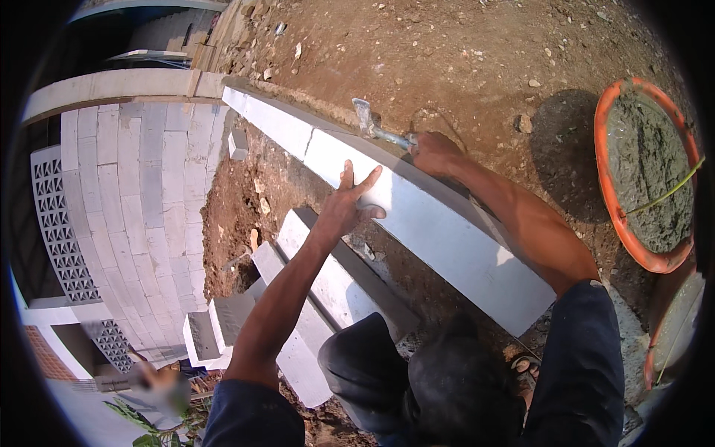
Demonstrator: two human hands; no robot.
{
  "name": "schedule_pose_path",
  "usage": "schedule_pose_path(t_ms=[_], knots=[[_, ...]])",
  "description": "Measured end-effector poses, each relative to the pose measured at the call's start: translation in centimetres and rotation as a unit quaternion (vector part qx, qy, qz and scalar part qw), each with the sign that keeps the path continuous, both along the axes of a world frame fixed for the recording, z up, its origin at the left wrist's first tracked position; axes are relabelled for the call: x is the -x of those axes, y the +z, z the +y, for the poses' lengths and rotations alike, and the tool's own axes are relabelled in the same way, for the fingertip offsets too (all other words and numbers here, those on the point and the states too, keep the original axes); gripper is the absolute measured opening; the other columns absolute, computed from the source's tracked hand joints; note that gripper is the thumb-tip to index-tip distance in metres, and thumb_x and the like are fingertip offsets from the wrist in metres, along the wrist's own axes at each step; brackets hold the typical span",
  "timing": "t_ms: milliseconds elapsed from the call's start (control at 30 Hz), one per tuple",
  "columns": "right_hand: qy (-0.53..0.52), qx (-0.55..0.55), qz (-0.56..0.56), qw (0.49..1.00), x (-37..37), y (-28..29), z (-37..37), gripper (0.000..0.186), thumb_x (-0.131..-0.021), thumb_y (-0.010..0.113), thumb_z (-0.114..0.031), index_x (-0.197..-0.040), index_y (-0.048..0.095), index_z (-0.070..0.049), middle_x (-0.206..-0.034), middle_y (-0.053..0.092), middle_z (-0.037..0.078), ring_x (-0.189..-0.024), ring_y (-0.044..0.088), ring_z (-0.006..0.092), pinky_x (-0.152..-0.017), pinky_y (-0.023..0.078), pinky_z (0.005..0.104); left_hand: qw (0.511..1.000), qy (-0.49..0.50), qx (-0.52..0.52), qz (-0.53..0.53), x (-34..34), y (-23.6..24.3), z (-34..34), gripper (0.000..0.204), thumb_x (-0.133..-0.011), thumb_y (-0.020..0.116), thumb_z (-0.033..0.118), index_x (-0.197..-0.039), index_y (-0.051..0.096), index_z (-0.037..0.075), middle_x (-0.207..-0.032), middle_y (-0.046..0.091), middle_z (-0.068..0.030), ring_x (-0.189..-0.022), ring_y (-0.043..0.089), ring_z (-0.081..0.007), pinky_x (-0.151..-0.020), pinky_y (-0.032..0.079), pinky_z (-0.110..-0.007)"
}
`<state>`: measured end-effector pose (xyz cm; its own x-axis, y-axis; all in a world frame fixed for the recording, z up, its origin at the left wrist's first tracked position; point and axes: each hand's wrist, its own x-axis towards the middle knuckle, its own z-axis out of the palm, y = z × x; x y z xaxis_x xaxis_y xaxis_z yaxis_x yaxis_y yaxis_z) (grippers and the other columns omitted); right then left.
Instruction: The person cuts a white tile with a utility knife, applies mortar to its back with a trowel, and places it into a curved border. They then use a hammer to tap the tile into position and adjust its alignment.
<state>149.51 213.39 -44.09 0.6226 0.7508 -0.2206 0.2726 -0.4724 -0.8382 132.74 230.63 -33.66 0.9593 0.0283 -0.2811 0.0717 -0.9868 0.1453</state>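
A row of long white lightweight concrete blocks (447,231) runs diagonally across the ground, with a thin joint toward its far end. My left hand (348,203) lies on the top of the row just past that joint, fingers spread, gripping nothing. On the far side, my right hand (435,154) is closed around the blue handle of a hammer (365,119). The hammer's pale, smeared head points left and is beside the row's far face. Shadow covers part of that face, and I cannot tell whether the head touches it.
Loose white blocks (346,287) lie near my knees, to the left. An orange-rimmed tub (602,141) of wet grey mortar stands at right. A block wall (141,194) rises at left. Another person (160,384) is at lower left. Stony soil (462,45) stretches beyond the row.
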Motion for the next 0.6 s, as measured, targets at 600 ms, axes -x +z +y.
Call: schedule_pose_path(t_ms=[600], knots=[[-0.256,0.039,0.075,0.963,23.2,14.6,-23.4,0.048,-0.104,0.041,-0.039,-0.113,0.059,0.005,-0.071,0.056,0.018,-0.064,0.058,0.0272,-0.062,0.044,0.0411,0.996,-0.002,-0.065,0.063,-0.9,-1.1,1.0,0.091,-0.070,0.067,0.067,-0.150,0.029,0.044,-0.153,0.015,-0.0379,-0.134,0.035,-0.0534,-0.111,0.037,-0.051]])
